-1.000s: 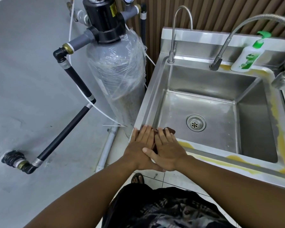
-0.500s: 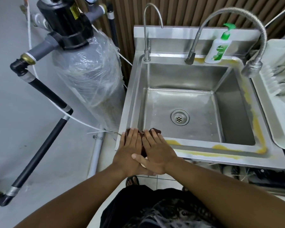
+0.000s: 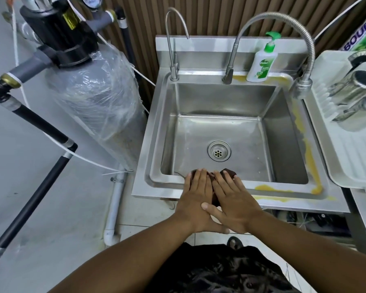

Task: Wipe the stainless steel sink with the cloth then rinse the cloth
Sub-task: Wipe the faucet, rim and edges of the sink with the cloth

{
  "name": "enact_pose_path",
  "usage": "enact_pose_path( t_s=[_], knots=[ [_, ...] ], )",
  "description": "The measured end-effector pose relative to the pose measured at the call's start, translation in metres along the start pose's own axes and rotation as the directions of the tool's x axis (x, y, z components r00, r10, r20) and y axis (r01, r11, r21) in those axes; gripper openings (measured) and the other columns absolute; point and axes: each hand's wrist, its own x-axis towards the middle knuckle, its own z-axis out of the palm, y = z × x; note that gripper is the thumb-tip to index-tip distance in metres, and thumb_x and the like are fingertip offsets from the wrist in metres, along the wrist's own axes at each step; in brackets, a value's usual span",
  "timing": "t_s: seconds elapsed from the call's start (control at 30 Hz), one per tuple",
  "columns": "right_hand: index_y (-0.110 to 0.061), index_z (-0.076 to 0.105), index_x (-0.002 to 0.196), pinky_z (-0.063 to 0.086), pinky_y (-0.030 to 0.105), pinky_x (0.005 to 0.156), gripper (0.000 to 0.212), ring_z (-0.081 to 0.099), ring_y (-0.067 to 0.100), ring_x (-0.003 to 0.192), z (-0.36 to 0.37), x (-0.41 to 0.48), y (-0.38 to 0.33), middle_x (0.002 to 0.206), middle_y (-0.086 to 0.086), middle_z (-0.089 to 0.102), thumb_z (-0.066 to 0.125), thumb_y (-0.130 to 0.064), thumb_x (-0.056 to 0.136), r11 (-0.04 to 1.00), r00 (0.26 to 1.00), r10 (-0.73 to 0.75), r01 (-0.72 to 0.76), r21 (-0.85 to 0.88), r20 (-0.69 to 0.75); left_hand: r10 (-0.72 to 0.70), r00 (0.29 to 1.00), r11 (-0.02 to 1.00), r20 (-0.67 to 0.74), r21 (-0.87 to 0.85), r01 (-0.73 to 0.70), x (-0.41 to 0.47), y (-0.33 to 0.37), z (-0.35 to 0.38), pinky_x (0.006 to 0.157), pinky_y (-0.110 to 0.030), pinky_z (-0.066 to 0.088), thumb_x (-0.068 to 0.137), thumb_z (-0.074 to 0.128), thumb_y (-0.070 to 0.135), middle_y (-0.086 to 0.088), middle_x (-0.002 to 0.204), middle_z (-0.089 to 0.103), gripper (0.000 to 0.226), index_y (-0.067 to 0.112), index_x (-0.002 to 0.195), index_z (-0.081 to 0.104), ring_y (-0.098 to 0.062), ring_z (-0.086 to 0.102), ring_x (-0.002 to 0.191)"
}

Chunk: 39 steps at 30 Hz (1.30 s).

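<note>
Standing at the far left is one grey filter tank [image 3: 97,98] wrapped in clear film, with one black pipe [image 3: 36,127] angling down over the floor beside it. The tank sits just beside the left rim of the one stainless steel sink [image 3: 145,163], with only a narrow gap between them.

Two faucets rise from the back ledge. A slim gooseneck faucet [image 3: 173,43] stands at the left corner, and a flexible hose faucet [image 3: 279,20] arches right, its head hanging near the right rim. One soap bottle [image 3: 260,64] stands just right of the hose faucet's base. One drain [image 3: 219,153] sits in the basin floor, with bare steel on every side of it.

One dark brown cloth [image 3: 228,172] lies on the front rim, left of its middle, its far corners lapping over the inner edge. Both hands press flat on it with fingers straight and close together. The left hand [image 3: 195,199] lies beside the right hand [image 3: 235,206], and the right thumb rests across the back of the left.

Yellow residue [image 3: 270,188] streaks the front rim right of the hands and continues up the right rim. At the far right, one white dish rack [image 3: 351,157] sits just beside the sink. It holds what appear to be three steel cups [image 3: 355,89]; the frame edge cuts them off, so that count is uncertain.
</note>
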Motion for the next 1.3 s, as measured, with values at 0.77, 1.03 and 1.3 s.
enact_pose_path(
  t_s=[0.77, 1.03, 1.3],
  knots=[
    [-0.015, 0.056, 0.132, 0.039, 0.042, 0.101, 0.056, 0.054, 0.031, 0.109, -0.002, 0.101, -0.116, 0.118, 0.009, 0.064, 0.025, -0.051, 0.103, 0.995, 0.97, 0.095, -0.087, 0.042, -0.223, -0.573, 0.775, 0.789, -0.267, -0.436, 0.433, -0.006, -0.146, -0.015, 0.123, -0.051, 0.012, 0.107, 0.022, 0.034, -0.008, 0.169, 0.002, 0.055, 0.018, 0.16, 0.014, -0.026, 0.0, 0.156],
    [-0.024, 0.058, 0.12, 0.047, 0.039, 0.08, 0.041, 0.066, 0.035, 0.099, -0.024, 0.101, -0.067, 0.108, 0.012, 0.072, 0.029, -0.048, 0.104, 0.969, 0.973, 0.227, -0.221, 0.114, -0.041, -0.548, 0.799, 0.811, -0.246, -0.393, 0.434, -0.005, -0.147, -0.012, 0.121, -0.054, 0.019, 0.105, 0.023, 0.04, -0.012, 0.168, 0.008, 0.06, 0.013, 0.159, 0.017, -0.031, 0.006, 0.155],
    [-0.025, 0.06, 0.084, 0.042, 0.035, 0.073, 0.037, 0.064, 0.029, 0.095, -0.026, 0.099, -0.055, 0.098, 0.004, 0.067, 0.031, -0.043, 0.099, 0.946, 0.953, 0.304, -0.3, 0.121, -0.015, -0.546, 0.801, 0.821, -0.247, -0.35, 0.451, -0.003, -0.145, -0.012, 0.122, -0.054, 0.016, 0.105, 0.014, 0.042, -0.005, 0.17, -0.001, 0.062, 0.016, 0.16, 0.01, -0.028, 0.0, 0.155]
  ],
)
